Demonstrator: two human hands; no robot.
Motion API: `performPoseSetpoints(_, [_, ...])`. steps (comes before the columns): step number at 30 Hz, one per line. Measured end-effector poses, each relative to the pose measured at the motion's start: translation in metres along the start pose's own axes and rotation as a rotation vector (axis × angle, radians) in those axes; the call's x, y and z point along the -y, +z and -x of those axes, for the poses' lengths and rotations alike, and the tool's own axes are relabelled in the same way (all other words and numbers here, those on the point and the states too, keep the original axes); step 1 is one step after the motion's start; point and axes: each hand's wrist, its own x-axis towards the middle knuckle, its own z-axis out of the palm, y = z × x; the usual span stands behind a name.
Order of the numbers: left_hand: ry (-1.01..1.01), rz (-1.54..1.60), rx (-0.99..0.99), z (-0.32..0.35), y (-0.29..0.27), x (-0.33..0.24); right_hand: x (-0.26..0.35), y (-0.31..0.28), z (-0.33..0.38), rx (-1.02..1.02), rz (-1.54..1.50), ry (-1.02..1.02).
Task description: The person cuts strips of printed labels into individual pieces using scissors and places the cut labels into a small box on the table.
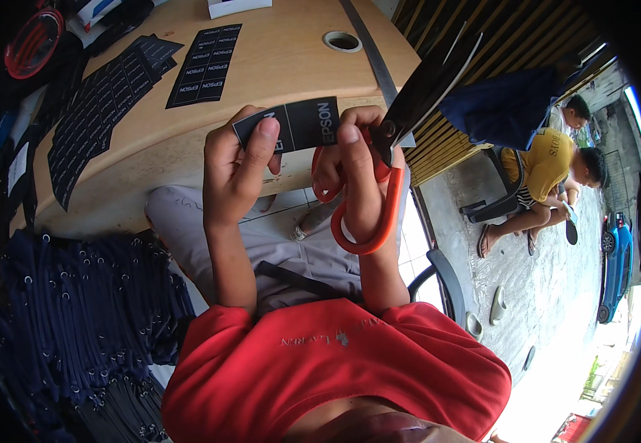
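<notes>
My left hand (pixel 235 166) pinches the left end of a short black label strip (pixel 309 124) with pale lettering, its thumb on top. The strip spans between both hands, above my lap and just off the table's near edge. My right hand (pixel 361 159) has its fingers through the orange handles of a large pair of scissors (pixel 418 96). The dark blades point up and to the right, away from the strip, with their tips slightly apart. My right thumb and forefinger are at the strip's right end; whether they grip it as well is hard to make out.
On the wooden table (pixel 276 66) lie a black label sheet (pixel 204 66) and several overlapping label sheets (pixel 106 103). A metal ruler-like strip (pixel 368 48) runs beside a round cable hole (pixel 343 41). Dark blue straps (pixel 84 303) hang at the left. Two people sit outside at the right.
</notes>
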Motion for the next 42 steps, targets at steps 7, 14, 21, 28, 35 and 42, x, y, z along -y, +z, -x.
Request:
performPoseSetpoints(7, [0.072,-0.161,-0.247,-0.001,-0.018,0.0,-0.045,-0.009,0.013,0.454,0.316,0.066])
performPoseSetpoints(14, [0.09,-0.315,-0.299,0.002,-0.031,-0.003,-0.041,0.007,0.015,0.612,0.406,0.133])
performPoseSetpoints(21, [0.035,-0.258,-0.218,-0.001,-0.026,0.001,-0.039,0.007,0.012,0.55,0.427,0.108])
performPoseSetpoints(28, [-0.077,-0.241,-0.159,0.0,-0.021,-0.009,-0.04,0.006,0.013,0.522,0.428,0.126])
performPoseSetpoints(35, [-0.022,-0.296,-0.16,0.001,-0.02,-0.009,-0.04,0.004,0.014,0.534,0.396,0.124])
performPoseSetpoints(42, [-0.027,-0.272,-0.154,0.002,-0.016,-0.012,-0.041,0.001,0.015,0.533,0.37,0.112])
